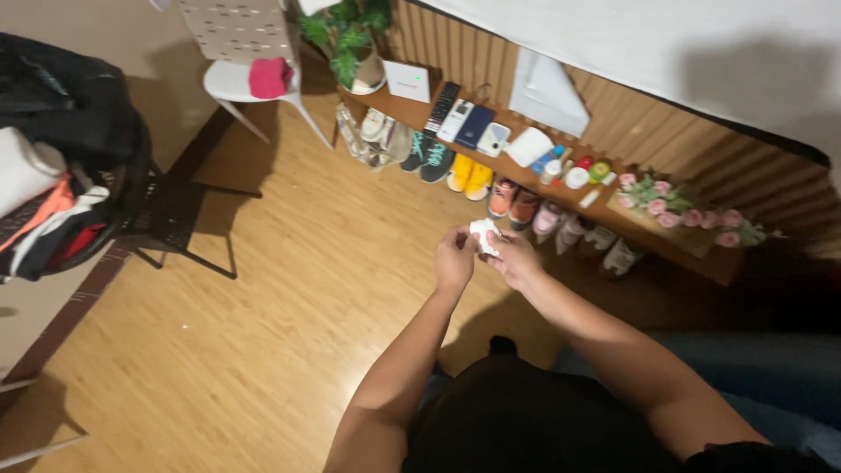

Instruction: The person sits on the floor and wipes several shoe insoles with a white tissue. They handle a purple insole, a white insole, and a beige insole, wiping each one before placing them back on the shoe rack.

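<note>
Both hands meet just above the middle of the view, over the wooden floor point(263, 350). The left hand point(455, 259) and the right hand point(515, 260) are both closed on a small white object point(484, 235), crumpled and soft-looking, pinched between the fingertips of the two hands; what it is exactly cannot be told. The forearms run down toward five and six o'clock, to the person's dark top.

At one o'clock from the hands, a low wooden shelf point(412, 109) runs diagonally along a slatted wall. On it lie a black remote control point(442, 107), a dark blue flat case point(476, 126), a white box point(407, 81), small pots and bottles point(569, 171), and pink artificial flowers point(679, 210) at three o'clock. Under the shelf stands a row of shoes: teal sneakers point(428, 158), yellow ones point(469, 175), orange ones point(513, 200).

At eleven o'clock a white chair point(229, 81) carries a pink cloth point(269, 77), with a green plant point(349, 31) beside it. At nine o'clock a black chair point(166, 219) is heaped with clothes point(53, 188).
</note>
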